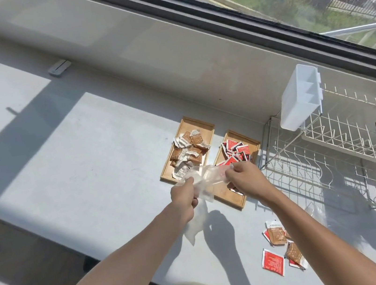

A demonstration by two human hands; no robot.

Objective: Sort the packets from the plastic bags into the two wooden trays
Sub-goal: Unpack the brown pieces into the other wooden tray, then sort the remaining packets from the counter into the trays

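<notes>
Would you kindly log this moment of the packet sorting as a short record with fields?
surface: grey counter below a window
left tray: brown packets
right tray: red packets
left hand: grips the clear plastic bag
right hand: grips the same bag's other side
unsorted: loose red and brown packets on the counter, near right
nearby: wire dish rack with white caddy

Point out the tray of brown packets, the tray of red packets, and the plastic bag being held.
Brown-packet tray [200, 125], head view, bare far corner.
Red-packet tray [253, 147], head view, right rim.
Plastic bag [206, 179], head view, crumpled middle.
</notes>
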